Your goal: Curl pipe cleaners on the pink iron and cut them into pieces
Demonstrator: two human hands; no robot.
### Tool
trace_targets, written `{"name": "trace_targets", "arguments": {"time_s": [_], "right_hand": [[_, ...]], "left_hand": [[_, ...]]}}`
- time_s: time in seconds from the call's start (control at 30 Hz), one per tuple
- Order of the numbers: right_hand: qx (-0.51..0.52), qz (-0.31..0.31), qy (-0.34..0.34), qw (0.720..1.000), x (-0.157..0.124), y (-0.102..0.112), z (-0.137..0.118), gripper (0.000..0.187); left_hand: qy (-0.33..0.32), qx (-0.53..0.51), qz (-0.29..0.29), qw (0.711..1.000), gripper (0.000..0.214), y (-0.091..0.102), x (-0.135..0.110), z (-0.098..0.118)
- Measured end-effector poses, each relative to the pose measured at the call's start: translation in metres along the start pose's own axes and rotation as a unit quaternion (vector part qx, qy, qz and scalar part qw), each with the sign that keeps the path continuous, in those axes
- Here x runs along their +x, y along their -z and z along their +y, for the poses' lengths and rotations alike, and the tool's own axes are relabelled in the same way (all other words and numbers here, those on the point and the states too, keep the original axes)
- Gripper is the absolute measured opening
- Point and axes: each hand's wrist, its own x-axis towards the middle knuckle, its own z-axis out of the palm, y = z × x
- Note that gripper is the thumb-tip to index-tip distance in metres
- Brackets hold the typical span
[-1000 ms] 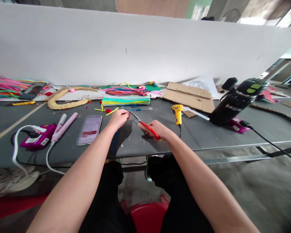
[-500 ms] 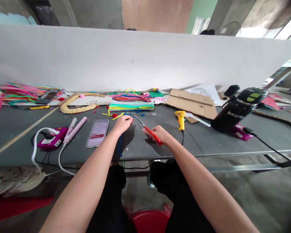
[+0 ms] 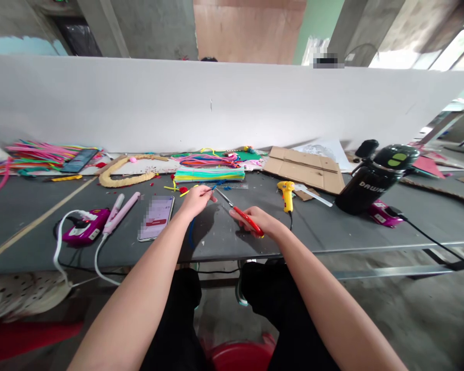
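Observation:
My right hand [image 3: 255, 220] is closed around the red handles of a pair of scissors [image 3: 244, 217]. The metal blades point up and left, their tips close to the fingertips of my left hand [image 3: 198, 199]. Those left fingers pinch a blue pipe cleaner [image 3: 192, 234], whose long end dangles below the hand over the dark table. A bit of blue shows at the fingertips by the blade tips; whether the blades touch it I cannot tell. Just beyond lies a bundle of green, white and yellow pipe cleaners [image 3: 211, 174].
A phone [image 3: 157, 218], a pink straightener-like tool [image 3: 120, 212] and a purple power strip [image 3: 85, 226] lie left. To the right are a yellow glue gun [image 3: 287, 196], cardboard [image 3: 303, 169] and a black bottle [image 3: 371, 180]. A white partition [image 3: 232, 108] stands behind.
The scissors' blades look more closed, and their tips remain beside my left fingertips. Both hands have barely moved. The camera's view has tilted slightly upward.

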Motion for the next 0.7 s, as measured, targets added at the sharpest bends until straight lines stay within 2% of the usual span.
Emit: {"name": "trace_targets", "arguments": {"time_s": [0.43,0.7], "right_hand": [[-0.055,0.014,0.009,0.998,0.007,0.0,0.008,0.068],[-0.046,0.022,0.01,0.999,0.007,-0.001,0.006,0.069]], "left_hand": [[0.001,0.027,0.017,0.999,0.029,-0.003,-0.006,0.015],[0.003,0.036,0.003,0.999,0.032,-0.008,-0.002,0.017]]}}
